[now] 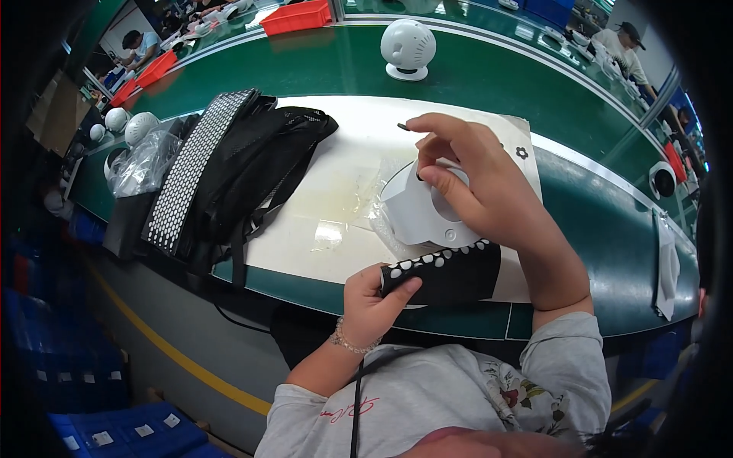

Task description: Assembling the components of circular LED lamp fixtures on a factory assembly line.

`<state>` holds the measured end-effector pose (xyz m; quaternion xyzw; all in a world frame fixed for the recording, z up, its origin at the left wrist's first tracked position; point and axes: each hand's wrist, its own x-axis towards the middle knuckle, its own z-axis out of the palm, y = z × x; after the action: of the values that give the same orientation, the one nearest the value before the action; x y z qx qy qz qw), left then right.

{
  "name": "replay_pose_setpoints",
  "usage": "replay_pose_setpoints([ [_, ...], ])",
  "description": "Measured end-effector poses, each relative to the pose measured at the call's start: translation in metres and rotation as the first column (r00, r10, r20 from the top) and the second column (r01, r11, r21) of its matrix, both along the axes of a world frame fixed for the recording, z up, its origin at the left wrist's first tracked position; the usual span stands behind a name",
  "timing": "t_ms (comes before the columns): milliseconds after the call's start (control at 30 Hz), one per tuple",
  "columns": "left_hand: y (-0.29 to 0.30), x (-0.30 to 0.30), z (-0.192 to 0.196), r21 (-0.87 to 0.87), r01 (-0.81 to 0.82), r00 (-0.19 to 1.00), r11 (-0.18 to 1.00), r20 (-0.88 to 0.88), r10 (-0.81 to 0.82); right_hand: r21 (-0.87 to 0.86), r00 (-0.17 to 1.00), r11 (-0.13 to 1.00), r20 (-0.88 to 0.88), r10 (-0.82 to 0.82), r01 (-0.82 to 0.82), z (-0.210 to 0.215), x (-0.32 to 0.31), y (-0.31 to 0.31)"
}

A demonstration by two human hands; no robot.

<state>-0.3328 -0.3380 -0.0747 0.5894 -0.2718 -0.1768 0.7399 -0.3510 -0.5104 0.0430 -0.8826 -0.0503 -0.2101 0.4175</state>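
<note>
At the left lies one heap of black pieces [200, 172], some with white dots, too jumbled to count. Next, the left hand [369, 301] pinches one black dotted strip [462, 278], just on the near side of one white plastic casing [414, 212]. The one right hand [485, 183] hides part of the casing, fingers bent; I can't tell if it holds anything.

L hand [372, 300] low, gripping w/ thumb on top; R hand [485, 179] higher, index out, others curled.
</note>
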Motion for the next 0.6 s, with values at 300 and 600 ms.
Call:
replay_pose_setpoints([
  [300, 0.002, 0.002, -0.004, 0.035, 0.009, 1.000, 0.999, 0.000, -0.009, -0.607, 0.997, 0.791, 0.040, -0.060, 0.072, 0.006, -0.030, 0.009],
  [600, 0.000, 0.001, -0.001, -0.020, 0.015, 1.000, 1.000, 0.008, -0.015, -0.210, 1.000, 0.978, -0.020, -0.005, 0.000, -0.028, -0.047, -0.003],
])
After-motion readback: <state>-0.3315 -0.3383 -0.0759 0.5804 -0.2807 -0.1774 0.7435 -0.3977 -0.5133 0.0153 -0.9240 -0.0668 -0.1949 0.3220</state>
